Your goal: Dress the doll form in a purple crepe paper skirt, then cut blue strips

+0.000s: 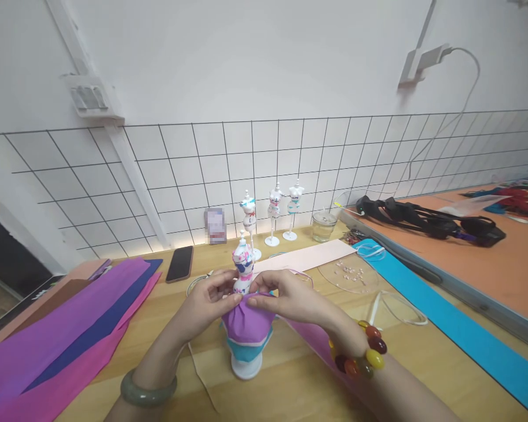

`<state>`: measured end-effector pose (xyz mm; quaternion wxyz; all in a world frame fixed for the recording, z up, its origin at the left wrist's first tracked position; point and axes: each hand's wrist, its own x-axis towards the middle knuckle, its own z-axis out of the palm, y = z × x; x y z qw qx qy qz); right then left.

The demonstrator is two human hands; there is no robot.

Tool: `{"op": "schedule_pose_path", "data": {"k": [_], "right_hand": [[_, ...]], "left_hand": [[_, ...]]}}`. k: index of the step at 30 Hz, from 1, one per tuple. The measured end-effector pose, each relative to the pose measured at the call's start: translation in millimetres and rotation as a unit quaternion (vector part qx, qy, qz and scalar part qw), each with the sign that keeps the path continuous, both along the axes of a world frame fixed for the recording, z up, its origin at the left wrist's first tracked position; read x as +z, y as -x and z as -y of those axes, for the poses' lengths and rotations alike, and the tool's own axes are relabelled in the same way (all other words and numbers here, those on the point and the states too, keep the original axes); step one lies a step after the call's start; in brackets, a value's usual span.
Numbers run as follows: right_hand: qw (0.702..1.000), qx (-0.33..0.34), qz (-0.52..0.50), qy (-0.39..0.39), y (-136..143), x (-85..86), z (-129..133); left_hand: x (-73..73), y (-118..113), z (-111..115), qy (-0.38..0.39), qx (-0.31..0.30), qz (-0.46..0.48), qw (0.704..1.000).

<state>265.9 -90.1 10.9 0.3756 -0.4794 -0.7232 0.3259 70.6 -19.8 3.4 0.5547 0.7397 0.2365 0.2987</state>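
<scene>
A small white dress form (243, 258) with pink and blue marks stands upright on its round white base (246, 368) in front of me. Around its lower half hangs a gathered purple fabric skirt (248, 321), with a turquoise layer (249, 351) showing below the purple hem. My left hand (213, 300) pinches the skirt's top edge at the waist, thumb in front and fingers partly behind the form. From the other side, my right hand (281, 298) pinches the same edge, its thumb close to the left one. Some fingertips are hidden behind the form.
Fabric strips (83, 316) lie at left near a phone (179, 264). Behind stand more small dress forms (274, 212) and a glass of water (324, 225). To the right are a clear dish (349, 275) of small beads, a blue strip (449, 322), and black straps (422, 217) on an orange surface.
</scene>
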Motion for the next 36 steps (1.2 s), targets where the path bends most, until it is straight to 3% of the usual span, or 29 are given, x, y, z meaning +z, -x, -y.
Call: {"op": "schedule_pose_path", "data": {"k": [7,18,25,30,36], "right_hand": [[1.0,-0.016,-0.008,0.015,0,-2.8,-2],[1.0,-0.014,-0.018,0.012,2,-9.6,-5],[0.999,-0.034,-0.009,-0.012,7,-17.6,-10],[1.0,-0.029,-0.007,0.0,7,-15.2,-9],[1.0,-0.014,-0.017,0.015,4,-11.6,-7]], "left_hand": [[-0.5,-2,2,-0.018,0.007,-0.016,1.0],[-9.3,0,1,-0.103,0.081,-0.046,0.99],[-3.5,-1,5,-0.077,0.06,-0.04,0.994],[-5.7,-3,5,-0.057,0.062,-0.022,0.996],[-3.9,-2,4,-0.017,0.018,0.008,1.0]]}}
